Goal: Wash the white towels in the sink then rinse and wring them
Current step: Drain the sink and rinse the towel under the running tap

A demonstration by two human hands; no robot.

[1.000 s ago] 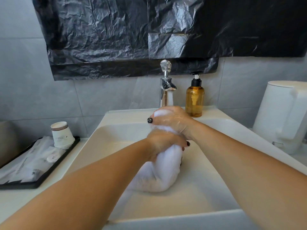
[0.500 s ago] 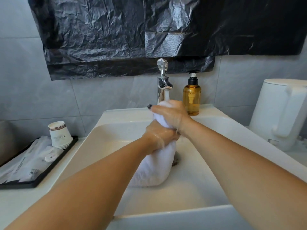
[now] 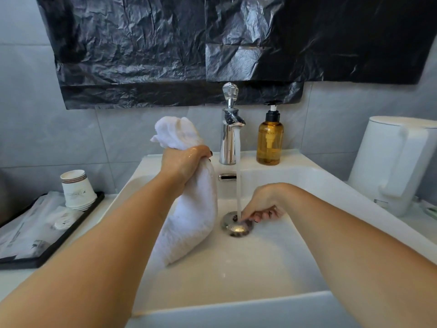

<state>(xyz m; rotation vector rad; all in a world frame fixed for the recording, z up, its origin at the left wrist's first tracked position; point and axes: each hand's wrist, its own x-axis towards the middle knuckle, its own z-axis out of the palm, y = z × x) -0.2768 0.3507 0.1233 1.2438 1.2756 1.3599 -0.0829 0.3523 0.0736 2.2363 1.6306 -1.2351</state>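
White towel (image 3: 191, 204) hangs bunched in the gripping left hand (image 3: 183, 162) over the sink (image 3: 307, 176) basin's left side, while right hand (image 3: 262, 204) fingers pinch the drain stopper (image 3: 237, 224); seat it squarely under the faucet (image 3: 230, 129) stream.

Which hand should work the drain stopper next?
Right. The right hand already has its fingertips at the drain stopper; the left hand grips the white towel.
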